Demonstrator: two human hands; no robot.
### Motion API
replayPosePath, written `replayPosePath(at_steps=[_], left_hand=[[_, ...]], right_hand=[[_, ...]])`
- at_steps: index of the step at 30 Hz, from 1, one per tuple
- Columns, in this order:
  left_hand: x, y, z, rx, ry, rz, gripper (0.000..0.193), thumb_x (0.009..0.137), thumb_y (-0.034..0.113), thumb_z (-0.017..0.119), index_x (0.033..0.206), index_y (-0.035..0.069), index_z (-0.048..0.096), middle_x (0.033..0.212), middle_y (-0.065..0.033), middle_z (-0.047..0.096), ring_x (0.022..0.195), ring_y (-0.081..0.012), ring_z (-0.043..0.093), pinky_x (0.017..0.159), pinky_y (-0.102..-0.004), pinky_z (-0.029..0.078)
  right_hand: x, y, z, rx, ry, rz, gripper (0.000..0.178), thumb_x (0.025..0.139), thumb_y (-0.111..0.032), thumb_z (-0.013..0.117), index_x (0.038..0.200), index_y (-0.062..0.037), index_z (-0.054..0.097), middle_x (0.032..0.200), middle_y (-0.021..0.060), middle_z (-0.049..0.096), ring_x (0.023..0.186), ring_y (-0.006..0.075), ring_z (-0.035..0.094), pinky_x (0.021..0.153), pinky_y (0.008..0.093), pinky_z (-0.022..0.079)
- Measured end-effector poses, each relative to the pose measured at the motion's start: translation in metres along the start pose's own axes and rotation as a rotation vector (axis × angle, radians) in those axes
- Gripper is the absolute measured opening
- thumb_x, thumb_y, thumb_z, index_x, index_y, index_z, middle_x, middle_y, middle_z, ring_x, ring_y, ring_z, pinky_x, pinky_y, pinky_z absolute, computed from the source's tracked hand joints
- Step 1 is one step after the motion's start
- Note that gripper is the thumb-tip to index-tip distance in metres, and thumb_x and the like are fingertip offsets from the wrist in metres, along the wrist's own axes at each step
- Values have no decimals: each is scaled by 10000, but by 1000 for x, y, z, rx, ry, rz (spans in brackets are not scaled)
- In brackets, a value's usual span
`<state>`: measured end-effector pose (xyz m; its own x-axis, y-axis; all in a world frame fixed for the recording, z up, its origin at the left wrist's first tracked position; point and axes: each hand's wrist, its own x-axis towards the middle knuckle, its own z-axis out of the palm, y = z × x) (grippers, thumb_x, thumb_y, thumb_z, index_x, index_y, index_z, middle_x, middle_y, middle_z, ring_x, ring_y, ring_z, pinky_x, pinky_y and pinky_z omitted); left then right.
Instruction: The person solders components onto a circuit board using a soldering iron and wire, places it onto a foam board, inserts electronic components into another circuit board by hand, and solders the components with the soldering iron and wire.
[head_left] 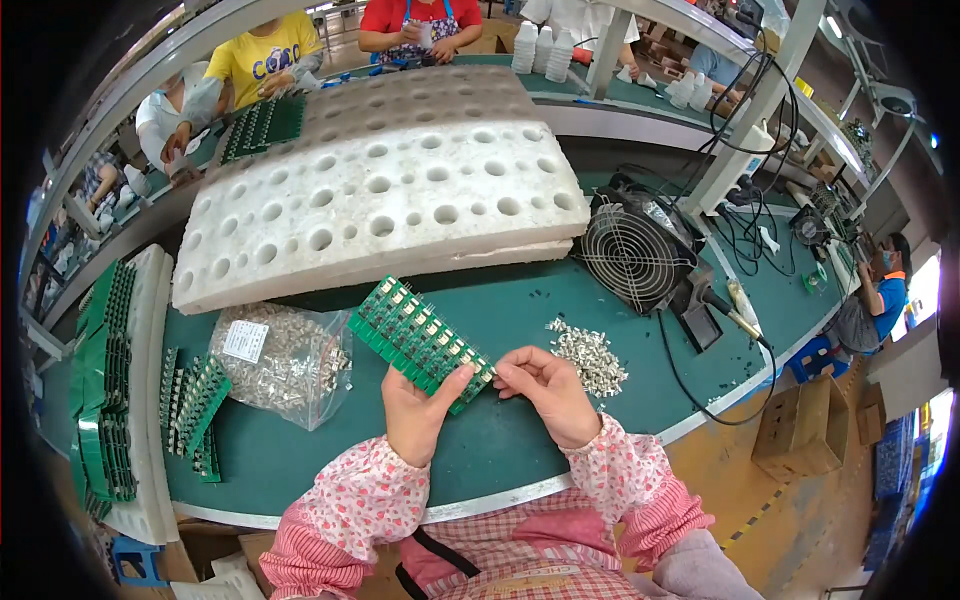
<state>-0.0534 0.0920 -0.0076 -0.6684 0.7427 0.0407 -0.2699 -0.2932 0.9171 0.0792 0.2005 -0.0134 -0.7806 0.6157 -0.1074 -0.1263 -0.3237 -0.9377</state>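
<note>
My left hand point(416, 412) is closed on the near end of a long green circuit board point(420, 338), holding it tilted above the table. Rows of small metal connectors run along the board. My right hand point(552, 392) is pinched at the board's right corner; what lies between its fingertips is too small to make out. Just beyond that hand is a loose pile of small silvery metal connectors point(590, 360). Left of the board lies a clear plastic bag point(318, 378) full of similar parts, with a white label.
A white foam slab point(345, 215) with round holes spans the back. Several green boards point(198, 400) lie at left, beside more boards on foam point(108, 390). A black fan point(640, 245) and a soldering iron point(735, 318) with its cable stand at right. Co-workers sit across the bench.
</note>
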Motion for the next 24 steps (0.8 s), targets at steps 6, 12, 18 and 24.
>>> replayPosePath(at_steps=[6,12,18,24], left_hand=[[0,-1,-1,28,-15,0,299,803,-34,696,1058,-2,542,978,-62,641,865,-128,632,766,-258,519],[-3,1,3,46,-29,34,274,805,-37,694,1043,-4,564,961,-55,649,847,-119,632,747,-251,516],[-6,2,5,57,-25,40,259,794,-26,711,1021,-3,587,942,-50,654,830,-109,631,731,-244,512],[-6,3,2,134,-64,15,264,778,-26,721,1009,-4,596,929,-46,657,819,-111,629,734,-247,510]], right_hand=[[0,-3,1,-92,20,14,160,912,-134,619,987,6,595,915,46,640,820,109,605,764,246,493],[-1,8,4,-129,74,-119,157,886,-93,651,969,15,573,887,45,636,799,81,596,723,211,488],[-5,12,9,-172,123,-201,149,894,-92,640,951,17,555,846,37,618,753,62,558,690,214,468],[-3,18,5,-244,143,-242,135,894,-75,630,938,18,544,844,37,618,760,70,557,700,231,476]])
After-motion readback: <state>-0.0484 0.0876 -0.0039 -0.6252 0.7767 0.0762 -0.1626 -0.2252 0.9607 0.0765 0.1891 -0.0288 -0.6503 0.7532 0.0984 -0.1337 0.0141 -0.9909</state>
